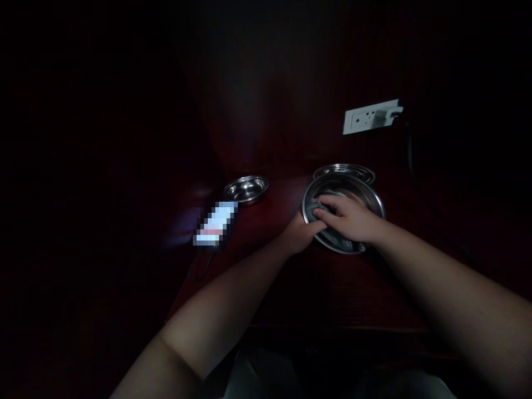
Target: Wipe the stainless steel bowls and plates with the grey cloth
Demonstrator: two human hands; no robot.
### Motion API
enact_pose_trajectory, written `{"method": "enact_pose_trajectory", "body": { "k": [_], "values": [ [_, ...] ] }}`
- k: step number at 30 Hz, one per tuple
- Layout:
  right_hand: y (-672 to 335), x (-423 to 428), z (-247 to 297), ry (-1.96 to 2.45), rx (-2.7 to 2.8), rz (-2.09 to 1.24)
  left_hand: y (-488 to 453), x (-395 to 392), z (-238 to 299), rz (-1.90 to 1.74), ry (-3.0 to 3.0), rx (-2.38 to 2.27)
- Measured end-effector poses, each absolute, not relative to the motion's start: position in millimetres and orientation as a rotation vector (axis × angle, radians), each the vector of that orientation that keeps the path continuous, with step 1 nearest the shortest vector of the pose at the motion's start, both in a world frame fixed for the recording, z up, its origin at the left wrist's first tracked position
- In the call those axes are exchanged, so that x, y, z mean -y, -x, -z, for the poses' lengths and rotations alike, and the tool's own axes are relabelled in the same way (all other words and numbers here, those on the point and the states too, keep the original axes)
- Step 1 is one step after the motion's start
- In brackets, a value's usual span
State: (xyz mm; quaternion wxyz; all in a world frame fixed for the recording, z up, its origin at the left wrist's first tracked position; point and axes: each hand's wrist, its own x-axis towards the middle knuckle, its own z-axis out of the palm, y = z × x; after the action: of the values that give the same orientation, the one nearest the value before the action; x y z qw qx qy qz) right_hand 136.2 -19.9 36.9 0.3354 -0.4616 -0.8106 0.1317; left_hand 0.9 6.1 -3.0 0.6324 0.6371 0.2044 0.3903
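A shiny metal bowl (376, 200) is tilted toward me on the dark red table. My left hand (303, 233) grips its near left side, with the thumb over the rim and the other fingers hidden behind the wall. Inside the bowl, my right hand (347, 218) presses a grey-green patterned cloth (338, 239) against the inner surface. Its fingers are bent around part of the cloth. Just behind this bowl lies a second round metal dish (344, 168), partly covered by it.
A smaller metal bowl (246, 189) stands to the left. In front of it is a lit phone-like device (216, 224), its screen blurred out, with a cord loop below. A white wall socket (369, 117) holds a plug with a dark cable (410, 147). The surroundings are very dark.
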Motion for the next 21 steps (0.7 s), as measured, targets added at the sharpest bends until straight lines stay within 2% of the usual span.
{"method": "enact_pose_trajectory", "body": {
  "k": [13,21],
  "values": [
    [-139.9,15.0,-34.3,1.197,2.126,-0.334,-0.8,-8.8,7.4,-0.920,-1.452,-0.459],
    [-141.9,13.0,-32.6,1.222,2.160,-0.458,-1.1,-6.8,5.4,-0.939,-1.457,-0.471]
  ]
}}
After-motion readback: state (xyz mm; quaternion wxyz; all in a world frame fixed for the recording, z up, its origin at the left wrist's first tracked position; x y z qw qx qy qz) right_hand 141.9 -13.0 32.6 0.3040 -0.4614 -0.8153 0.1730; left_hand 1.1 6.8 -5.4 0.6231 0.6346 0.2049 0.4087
